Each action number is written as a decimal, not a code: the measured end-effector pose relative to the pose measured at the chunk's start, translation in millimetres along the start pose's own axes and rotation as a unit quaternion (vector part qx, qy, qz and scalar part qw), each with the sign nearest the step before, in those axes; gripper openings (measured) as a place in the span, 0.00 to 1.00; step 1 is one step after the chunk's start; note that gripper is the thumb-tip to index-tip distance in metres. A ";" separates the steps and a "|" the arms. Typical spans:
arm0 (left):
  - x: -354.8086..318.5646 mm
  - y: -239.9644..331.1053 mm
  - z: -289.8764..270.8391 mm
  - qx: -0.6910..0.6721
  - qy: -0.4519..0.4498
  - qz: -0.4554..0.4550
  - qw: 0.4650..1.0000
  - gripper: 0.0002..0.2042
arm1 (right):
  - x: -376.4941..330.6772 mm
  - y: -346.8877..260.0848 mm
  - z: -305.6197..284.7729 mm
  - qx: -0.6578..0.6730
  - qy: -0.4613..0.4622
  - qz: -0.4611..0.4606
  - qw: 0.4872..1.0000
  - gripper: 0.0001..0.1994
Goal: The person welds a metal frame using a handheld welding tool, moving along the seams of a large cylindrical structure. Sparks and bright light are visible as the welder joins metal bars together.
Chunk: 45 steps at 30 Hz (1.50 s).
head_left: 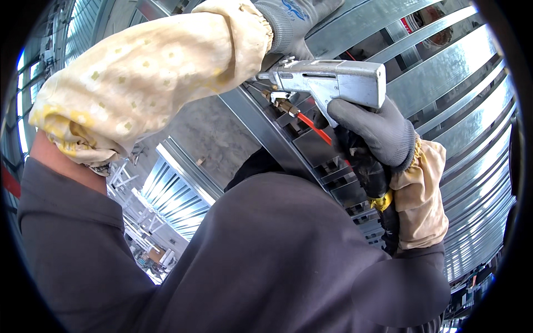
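My right hand (377,130), in a grey glove, is closed around the grip of a silver-grey welding gun (333,77). The gun's narrow front end points left and passes behind my left sleeve, which hides the tip. From the grip a thick black cable (366,177), wrapped with yellow tape, runs down along my right forearm. At the top edge, my left hand (300,25) in a grey glove lies over the metal strips, open, thumb apart from the fingers. The fingertips are partly cut off by the picture's edge.
Long galvanized metal strips (444,72) lie side by side across the right. Below the gun run a red hose (313,127) and brass fittings (286,105). A metal beam (266,133) crosses the middle, with concrete floor (205,133) beyond. Stacked ribbed metal (172,194) stands at lower left.
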State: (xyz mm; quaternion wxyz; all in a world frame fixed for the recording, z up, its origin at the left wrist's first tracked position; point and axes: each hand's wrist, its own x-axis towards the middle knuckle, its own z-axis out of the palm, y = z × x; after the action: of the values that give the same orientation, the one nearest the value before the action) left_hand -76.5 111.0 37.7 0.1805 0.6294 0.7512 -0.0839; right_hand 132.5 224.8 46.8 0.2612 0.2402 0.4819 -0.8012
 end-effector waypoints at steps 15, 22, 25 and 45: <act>3.5 -13.2 16.2 -0.044 0.003 -0.004 0.999 0.67 | 1.6 5.4 -0.6 0.007 -0.005 -0.009 1.000 0.21; 7.7 -17.4 27.0 -0.030 0.028 0.010 0.999 0.66 | -1.0 0.2 2.6 0.008 0.012 0.037 0.999 0.23; 12.5 -19.9 40.2 -0.002 0.052 0.011 0.999 0.67 | -1.6 -1.4 1.9 0.009 0.006 0.040 0.999 0.23; 13.1 -18.5 35.3 -0.024 0.036 0.026 0.999 0.64 | -3.0 0.1 -0.6 -0.004 -0.013 0.025 1.000 0.22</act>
State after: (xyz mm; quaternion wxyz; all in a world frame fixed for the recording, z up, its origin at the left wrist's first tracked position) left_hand -90.6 106.9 -1.7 0.1710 0.6464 0.7426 -0.0384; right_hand 134.9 225.8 48.5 0.2883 0.2408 0.4755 -0.7955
